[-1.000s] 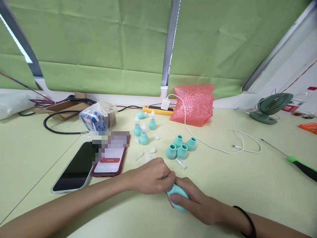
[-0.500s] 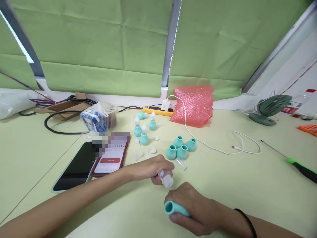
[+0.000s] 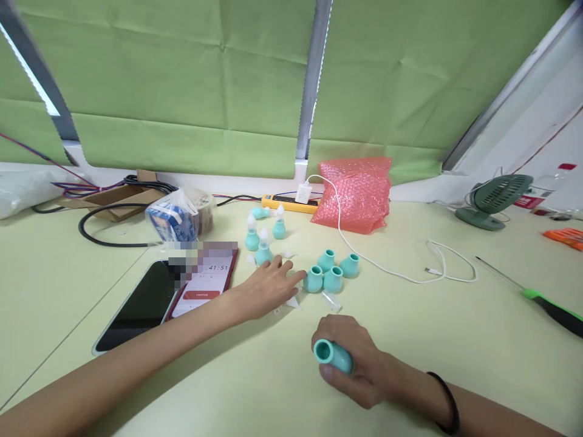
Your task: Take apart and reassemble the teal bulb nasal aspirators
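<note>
My right hand (image 3: 353, 358) is wrapped round a teal rubber bulb (image 3: 339, 357), its round opening pointing left and up. My left hand (image 3: 268, 285) is open, fingers spread over small white nozzle tips (image 3: 294, 300), partly hidden beneath it. Its fingertips reach close to a group of several loose teal bulbs (image 3: 333, 279) with open necks up. In front of those lies a clear plastic tube (image 3: 331, 301). Beyond my left hand, teal bulbs fitted with clear tubes and white tips, nasal-aspirator-like (image 3: 263, 250), stand upright; another (image 3: 260, 212) lies on its side.
Two phones (image 3: 136, 306) lie left, near my left forearm. Behind are a bagged blue package (image 3: 172, 221), a yellow power strip (image 3: 289, 204) and a pink bubble-wrap bag (image 3: 353, 197). A white cable (image 3: 387, 267), a screwdriver (image 3: 546, 306) and a green fan (image 3: 496, 197) are right.
My left hand has moved away and opened; the clear tube it gripped no longer shows in it. My right hand has shifted slightly up and right, still holding the teal bulb.
</note>
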A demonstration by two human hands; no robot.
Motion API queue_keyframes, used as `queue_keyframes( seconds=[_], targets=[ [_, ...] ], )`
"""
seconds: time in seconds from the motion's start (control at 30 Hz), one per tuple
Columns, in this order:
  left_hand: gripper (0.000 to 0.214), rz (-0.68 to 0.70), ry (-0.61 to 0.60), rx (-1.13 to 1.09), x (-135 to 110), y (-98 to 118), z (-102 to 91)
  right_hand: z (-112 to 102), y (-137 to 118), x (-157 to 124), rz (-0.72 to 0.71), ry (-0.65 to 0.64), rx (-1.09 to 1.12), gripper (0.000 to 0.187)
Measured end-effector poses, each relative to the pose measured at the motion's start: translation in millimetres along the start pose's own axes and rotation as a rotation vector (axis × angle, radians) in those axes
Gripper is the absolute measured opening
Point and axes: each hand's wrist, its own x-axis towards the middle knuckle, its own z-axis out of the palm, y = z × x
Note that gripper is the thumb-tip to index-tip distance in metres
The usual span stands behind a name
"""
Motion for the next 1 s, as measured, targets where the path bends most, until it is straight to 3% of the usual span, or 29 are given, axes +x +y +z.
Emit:
queue_keyframes(
  seconds=[0.1,0.17,0.23,0.3,0.47,0.57,0.77,0.9,1.0],
  targets=[
    [0.041,0.055,0.005,0.021,-3,-1,3.2,-13,6,3,-0.043,0.237,-0.004,0.011],
    [0.036,0.053,0.015,0.022,-3,-1,3.1,-26,13,6,-0.042,0.432,-0.052,0.012],
    [0.027,0.035,0.043,0.014,-2,0,-0.4,-40,24,9,0.005,0.605,-0.131,0.011],
    [0.023,0.002,0.091,-0.005,-1,-1,-7.6,-51,36,11,0.107,0.690,-0.225,0.007],
    [0.031,-0.234,0.300,0.051,1,-15,-27.2,-58,59,11,0.368,0.540,-0.495,0.006],
    [0.036,-0.347,0.320,0.066,0,-30,-27.7,-56,62,11,0.442,0.445,-0.611,0.010],
    [0.028,-0.359,0.189,-0.089,-3,-47,-14.5,-58,65,10,0.482,0.388,-0.659,0.013],
    [0.027,-0.353,0.215,-0.128,-2,-50,-12.7,-56,68,10,0.529,0.310,-0.712,0.014],
    [0.028,-0.373,0.311,-0.177,-2,-48,-19.3,-55,70,9,0.499,0.379,-0.760,0.017]
  ],
)
